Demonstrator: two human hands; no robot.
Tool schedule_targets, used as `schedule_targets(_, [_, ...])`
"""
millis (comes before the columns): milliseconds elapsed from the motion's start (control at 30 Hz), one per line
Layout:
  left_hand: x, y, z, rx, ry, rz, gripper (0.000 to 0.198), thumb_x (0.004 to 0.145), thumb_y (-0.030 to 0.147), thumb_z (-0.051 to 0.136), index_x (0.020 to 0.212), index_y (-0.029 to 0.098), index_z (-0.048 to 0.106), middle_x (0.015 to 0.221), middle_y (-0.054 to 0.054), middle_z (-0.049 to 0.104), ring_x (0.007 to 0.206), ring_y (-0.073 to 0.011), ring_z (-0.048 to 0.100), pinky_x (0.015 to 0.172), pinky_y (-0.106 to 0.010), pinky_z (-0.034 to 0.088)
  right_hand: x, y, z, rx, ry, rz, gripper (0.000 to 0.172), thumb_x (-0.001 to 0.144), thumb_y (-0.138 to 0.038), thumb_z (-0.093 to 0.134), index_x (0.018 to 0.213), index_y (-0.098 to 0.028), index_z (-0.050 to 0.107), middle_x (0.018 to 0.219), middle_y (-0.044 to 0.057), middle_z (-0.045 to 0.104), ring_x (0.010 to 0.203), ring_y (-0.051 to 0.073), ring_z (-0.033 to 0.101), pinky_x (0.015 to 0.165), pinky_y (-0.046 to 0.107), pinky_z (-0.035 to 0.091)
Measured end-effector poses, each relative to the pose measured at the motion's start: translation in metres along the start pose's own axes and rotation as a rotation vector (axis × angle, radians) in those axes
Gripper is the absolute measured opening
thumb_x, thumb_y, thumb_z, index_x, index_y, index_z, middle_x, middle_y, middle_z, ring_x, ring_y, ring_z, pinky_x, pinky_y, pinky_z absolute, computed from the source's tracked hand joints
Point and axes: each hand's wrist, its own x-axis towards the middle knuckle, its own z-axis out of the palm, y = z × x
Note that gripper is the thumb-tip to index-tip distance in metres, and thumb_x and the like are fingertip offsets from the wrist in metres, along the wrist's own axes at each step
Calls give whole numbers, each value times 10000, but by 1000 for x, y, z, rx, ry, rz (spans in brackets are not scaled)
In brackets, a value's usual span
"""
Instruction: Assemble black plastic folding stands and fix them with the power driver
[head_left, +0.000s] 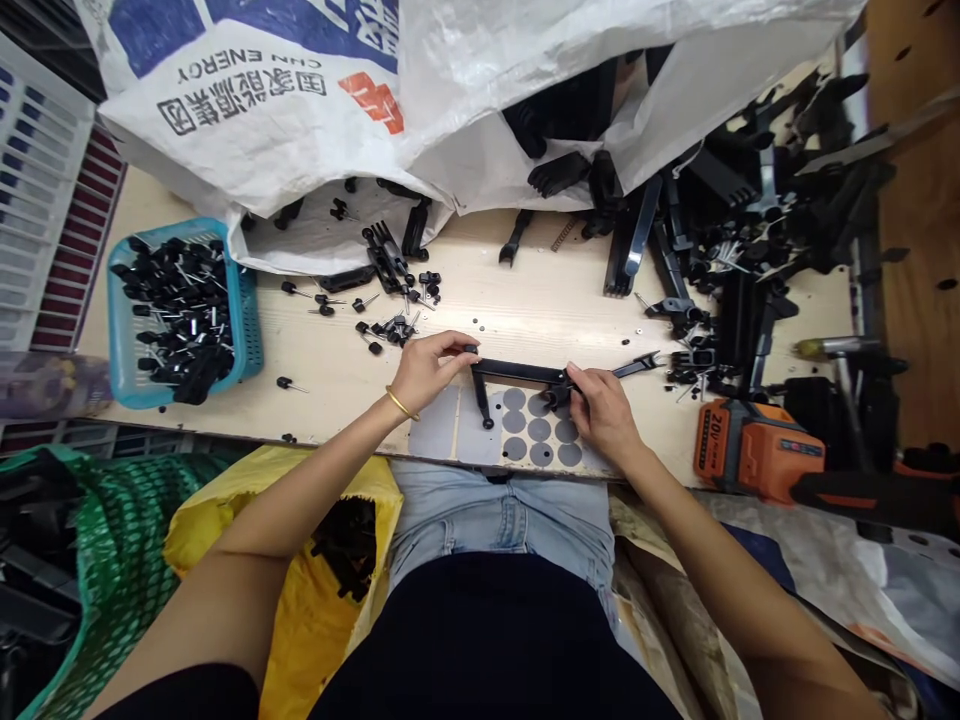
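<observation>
Just above the near edge of the table, a long black plastic bar is stretched between my two hands. My left hand pinches its left end with thumb and fingertips; a shorter black arm with a rounded tip angles down from there. At the other end, the fingers of my right hand are closed around the bar, by a black curved piece partly hidden by the fingers. Below lies a grey sheet with round discs on its right part. Several small black-headed pins lie scattered beyond my left hand.
A blue basket of black-headed pins stands left. White sacks spill black parts at the back. More black parts pile up at right, near a hammer and an orange cordless tool. A yellow sack hangs below the edge.
</observation>
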Motion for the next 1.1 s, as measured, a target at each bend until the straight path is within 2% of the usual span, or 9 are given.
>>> schedule_targets(100, [-3, 0, 2, -31, 56, -17, 210, 771, 335, 687, 902, 172, 703, 879, -34, 729, 806, -156, 687, 802, -283, 568, -1, 0, 3, -5, 50, -9, 624, 816, -67, 452, 1401, -224, 297, 920, 62, 594, 934, 230, 520, 869, 440, 466])
schedule_targets(300, [-5, -8, 9, -175, 128, -110, 233, 750, 331, 704, 898, 151, 701, 861, -54, 728, 784, -161, 689, 783, -289, 567, -3, 1, 6, 28, 37, 17, 648, 807, -68, 456, 1407, -252, 295, 940, 61, 597, 925, 229, 525, 884, 456, 455])
schedule_targets(600, [-14, -11, 9, -72, 146, -98, 248, 785, 353, 675, 946, 166, 692, 891, -47, 725, 824, -163, 690, 803, -286, 558, -5, 4, 7, 73, -27, 63, 666, 812, -84, 457, 1430, -269, 292, 977, 66, 612, 960, 234, 522, 922, 483, 426])
schedule_targets(667, [-14, -7, 8, -1, 113, -55, 227, 796, 352, 670, 931, 171, 693, 889, -42, 725, 806, -158, 686, 788, -281, 554, -4, 5, 8, 66, -24, 56, 645, 820, -84, 443, 1421, -266, 295, 964, 64, 604, 943, 229, 518, 913, 472, 428])
schedule_targets(833, [-5, 5, -1, 305, 2, 187, 195, 811, 373, 670, 872, 189, 694, 899, -50, 719, 899, -185, 646, 849, -332, 510, -3, 4, 6, 60, -22, 37, 640, 827, -91, 434, 1423, -263, 277, 929, 64, 592, 936, 235, 515, 899, 473, 421])
schedule_targets(967, [5, 4, -9, 391, -108, 232, 271, 828, 443, 633, 866, 179, 677, 861, -61, 699, 869, -196, 628, 817, -347, 498, -3, 0, 7, 52, -99, 84, 633, 828, -100, 423, 1424, -260, 279, 948, 72, 592, 949, 245, 519, 904, 489, 404])
schedule_targets(1100, [9, -2, -11, 392, -161, 239, 283, 832, 454, 622, 864, 176, 665, 855, -58, 680, 840, -185, 617, 794, -327, 488, -4, -3, 10, 55, -104, 88, 644, 825, -106, 437, 1428, -263, 275, 921, 64, 587, 937, 244, 515, 911, 487, 389])
